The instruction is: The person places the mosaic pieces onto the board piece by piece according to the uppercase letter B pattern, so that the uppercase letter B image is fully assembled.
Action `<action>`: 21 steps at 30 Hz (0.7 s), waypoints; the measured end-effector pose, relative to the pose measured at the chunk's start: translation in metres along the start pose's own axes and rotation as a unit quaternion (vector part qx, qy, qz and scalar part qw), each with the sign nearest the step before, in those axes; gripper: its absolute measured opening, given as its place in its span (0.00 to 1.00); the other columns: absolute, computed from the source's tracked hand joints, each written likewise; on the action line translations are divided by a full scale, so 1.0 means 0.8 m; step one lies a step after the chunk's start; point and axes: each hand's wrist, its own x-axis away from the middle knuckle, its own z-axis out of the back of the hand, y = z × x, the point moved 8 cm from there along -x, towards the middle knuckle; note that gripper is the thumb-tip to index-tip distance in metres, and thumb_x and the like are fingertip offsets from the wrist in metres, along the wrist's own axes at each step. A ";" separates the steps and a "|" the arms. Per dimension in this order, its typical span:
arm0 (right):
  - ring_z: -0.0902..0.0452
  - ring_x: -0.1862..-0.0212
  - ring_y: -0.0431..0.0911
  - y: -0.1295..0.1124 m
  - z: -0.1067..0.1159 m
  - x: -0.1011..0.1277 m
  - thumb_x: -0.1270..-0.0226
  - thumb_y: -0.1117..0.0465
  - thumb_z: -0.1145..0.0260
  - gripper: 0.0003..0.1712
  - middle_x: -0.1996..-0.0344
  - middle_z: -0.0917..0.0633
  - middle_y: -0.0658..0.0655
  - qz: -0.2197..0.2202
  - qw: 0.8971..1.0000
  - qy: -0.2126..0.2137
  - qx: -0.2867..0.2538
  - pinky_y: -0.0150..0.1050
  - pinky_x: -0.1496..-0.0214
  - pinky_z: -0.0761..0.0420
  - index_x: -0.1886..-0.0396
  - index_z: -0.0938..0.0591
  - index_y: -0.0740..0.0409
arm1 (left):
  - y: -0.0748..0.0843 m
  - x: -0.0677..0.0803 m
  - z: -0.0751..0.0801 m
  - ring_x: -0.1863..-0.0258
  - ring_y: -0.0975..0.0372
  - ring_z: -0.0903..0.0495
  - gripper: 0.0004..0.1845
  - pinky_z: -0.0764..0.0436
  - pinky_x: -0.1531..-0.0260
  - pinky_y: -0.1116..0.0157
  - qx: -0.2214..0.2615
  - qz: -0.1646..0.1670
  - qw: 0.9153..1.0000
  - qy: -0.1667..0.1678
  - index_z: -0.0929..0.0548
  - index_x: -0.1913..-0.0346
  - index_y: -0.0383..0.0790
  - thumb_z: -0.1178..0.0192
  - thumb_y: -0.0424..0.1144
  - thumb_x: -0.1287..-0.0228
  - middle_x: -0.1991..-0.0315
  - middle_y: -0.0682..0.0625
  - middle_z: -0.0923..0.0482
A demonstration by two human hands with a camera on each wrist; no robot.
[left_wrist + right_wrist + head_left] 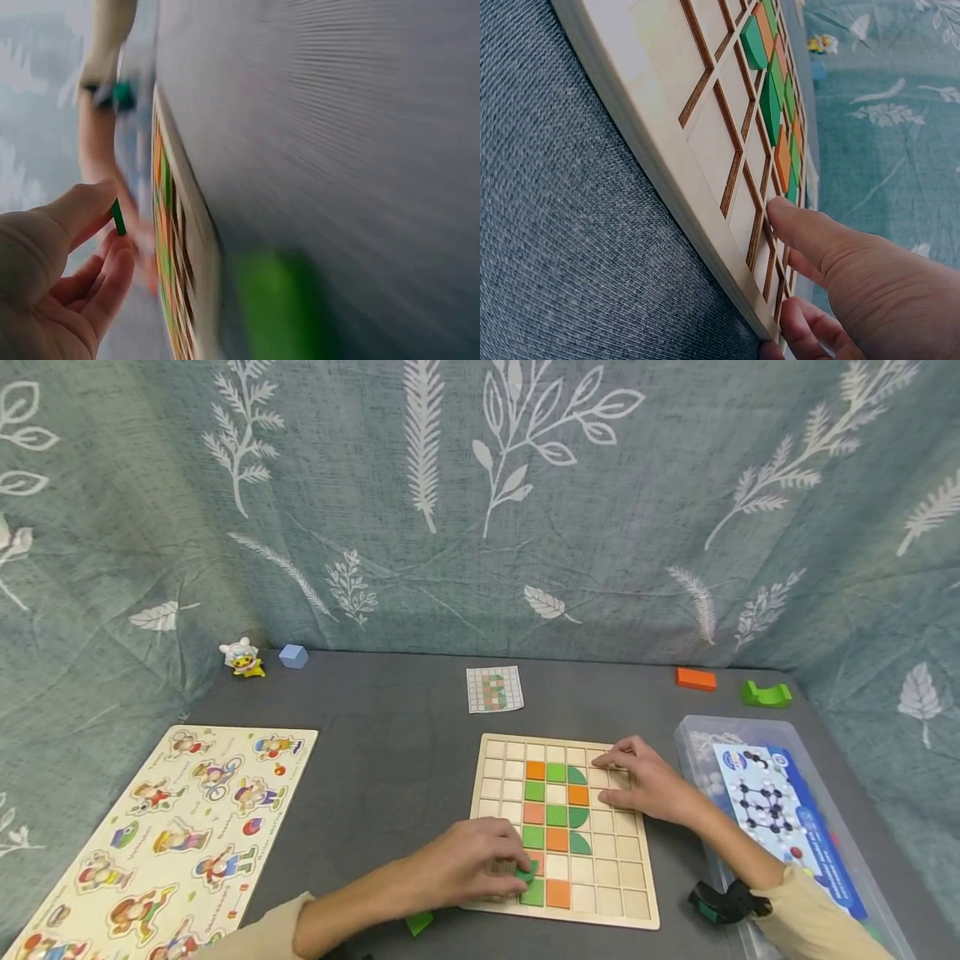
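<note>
Between the thumb and fingers of my left hand [480,864] is a dark green tile [118,217], seen edge-on in the left wrist view and held over the lower part of the wooden grid board [615,902]. Its full outline is partly covered by the fingers. My right hand [648,781] rests at the board's upper right, its fingers touching the board and holding nothing. Orange tiles [558,893], green tiles [555,772] and dark green quarter-round tiles [580,842] fill several squares in the middle columns.
A small pattern card [495,690] lies behind the board. A picture puzzle board [247,777] is at left, a plastic box [825,827] at right. A loose green tile [418,923] lies near the left forearm. Farther back stand a figurine [243,658], blue cube [293,656], orange block [696,678] and green arch [766,694].
</note>
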 end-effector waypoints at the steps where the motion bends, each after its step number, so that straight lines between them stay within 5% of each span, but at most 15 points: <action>1: 0.30 0.52 0.51 0.000 0.000 0.000 0.40 0.57 0.28 0.23 0.51 0.27 0.62 0.001 1.000 0.000 -0.001 0.45 0.53 0.29 0.45 0.19 0.58 | 0.008 -0.011 -0.010 0.64 0.71 0.23 0.05 0.28 0.60 0.83 -0.008 -0.012 1.000 -0.021 0.14 0.62 0.47 0.33 0.43 0.39 0.63 0.57 0.19; 5: 0.30 0.53 0.51 0.000 0.000 0.000 0.40 0.57 0.28 0.23 0.51 0.27 0.62 0.011 1.000 0.006 -0.001 0.45 0.54 0.29 0.46 0.18 0.59 | 0.033 -0.046 -0.042 0.64 0.74 0.27 0.07 0.34 0.61 0.86 -0.046 -0.055 0.994 -0.086 0.14 0.61 0.47 0.36 0.45 0.36 0.63 0.57 0.20; 9: 0.30 0.52 0.51 0.000 -0.001 -0.002 0.40 0.56 0.28 0.23 0.51 0.27 0.62 0.013 1.000 0.007 -0.001 0.44 0.54 0.29 0.46 0.18 0.58 | 0.042 -0.064 -0.057 0.65 0.74 0.28 0.06 0.36 0.62 0.86 -0.097 -0.081 0.988 -0.094 0.14 0.63 0.49 0.35 0.45 0.36 0.64 0.59 0.19; 21: 0.29 0.51 0.53 -0.001 0.002 0.001 0.40 0.57 0.28 0.23 0.51 0.27 0.62 0.010 1.000 0.011 0.002 0.46 0.53 0.28 0.46 0.18 0.58 | 0.035 -0.066 -0.069 0.66 0.75 0.28 0.05 0.36 0.64 0.86 -0.134 -0.070 0.984 -0.097 0.13 0.64 0.50 0.34 0.46 0.38 0.66 0.60 0.21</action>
